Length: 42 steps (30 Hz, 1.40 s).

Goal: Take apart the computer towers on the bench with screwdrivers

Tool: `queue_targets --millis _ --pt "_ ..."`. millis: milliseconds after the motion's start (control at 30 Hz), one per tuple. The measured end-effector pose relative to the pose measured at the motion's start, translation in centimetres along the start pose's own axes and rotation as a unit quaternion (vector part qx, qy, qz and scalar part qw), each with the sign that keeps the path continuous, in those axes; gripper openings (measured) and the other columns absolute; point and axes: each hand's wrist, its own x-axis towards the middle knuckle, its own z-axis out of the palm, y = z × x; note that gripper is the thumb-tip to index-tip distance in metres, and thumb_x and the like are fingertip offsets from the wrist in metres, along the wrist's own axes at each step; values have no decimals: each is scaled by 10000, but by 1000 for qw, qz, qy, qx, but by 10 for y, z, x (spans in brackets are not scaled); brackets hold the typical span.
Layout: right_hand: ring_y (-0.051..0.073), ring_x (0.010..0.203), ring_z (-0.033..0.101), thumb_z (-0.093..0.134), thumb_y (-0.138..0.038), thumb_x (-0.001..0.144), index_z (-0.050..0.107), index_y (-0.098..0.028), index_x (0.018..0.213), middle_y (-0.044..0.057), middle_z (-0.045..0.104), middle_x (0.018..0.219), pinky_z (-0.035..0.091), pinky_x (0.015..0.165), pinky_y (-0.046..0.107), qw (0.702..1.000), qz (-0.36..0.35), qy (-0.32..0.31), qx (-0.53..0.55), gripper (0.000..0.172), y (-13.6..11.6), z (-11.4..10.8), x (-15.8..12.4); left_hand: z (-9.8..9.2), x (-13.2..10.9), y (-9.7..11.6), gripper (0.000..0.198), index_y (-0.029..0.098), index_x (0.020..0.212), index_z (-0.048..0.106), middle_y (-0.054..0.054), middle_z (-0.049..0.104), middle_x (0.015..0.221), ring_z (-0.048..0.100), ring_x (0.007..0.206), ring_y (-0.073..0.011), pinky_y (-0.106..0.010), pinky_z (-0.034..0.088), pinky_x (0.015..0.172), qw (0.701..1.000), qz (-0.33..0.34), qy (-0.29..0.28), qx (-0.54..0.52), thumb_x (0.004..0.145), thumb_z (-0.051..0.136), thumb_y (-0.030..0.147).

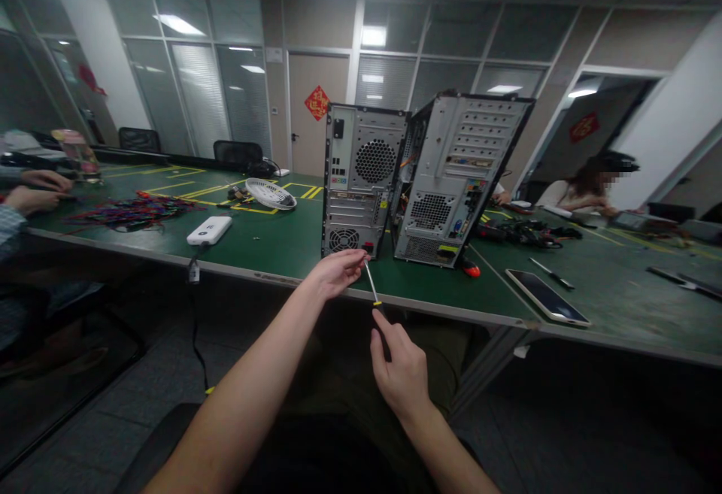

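Two computer cases stand upright on the green table, rear panels facing me: a narrower one (369, 140) on the left and a wider one (445, 171) on the right. My right hand (400, 362) is closed around the dark handle of a screwdriver (371, 283), whose shaft points up and away. The screwdriver's tip meets the fingertips of my left hand (338, 272), at the bottom edge of the left case. Those fingers are pinched together; what they hold, if anything, is too small to make out.
On the green table (271, 242) lie a white power bank (210, 230), bundled colored wires (138, 210), a white oval basket (271, 194), black cables (530, 231) and a phone (547, 297). Other people's hands (42, 189) are at far left; a person (587, 186) sits at right.
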Motion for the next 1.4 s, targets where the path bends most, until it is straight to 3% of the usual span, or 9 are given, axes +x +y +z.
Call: queue_targets --millis 867,1133,1400 --pt "147 636 642 485 -263 1095 704 -182 1395 44 685 832 480 615 244 995 -12 -9 -94 381 -7 -5 6 0 0 -3 60 94 826 757 -93 765 809 659 678 -90 -187 478 627 1000 16 4 20 848 773 41" --pt "218 862 753 489 -262 1040 644 -153 1429 114 763 1052 621 795 318 999 24 -25 16 433 -2 -7 11 11 6 -12 192 134 748 675 -76 756 770 642 647 -95 -199 437 597 996 62 40 43 759 850 56" --pt "241 984 775 468 -253 1030 660 -150 1405 136 780 1179 633 904 362 998 57 -15 10 434 4 -4 33 29 25 -20 177 137 746 682 -78 767 795 634 660 -88 -197 395 584 992 115 46 39 746 849 76"
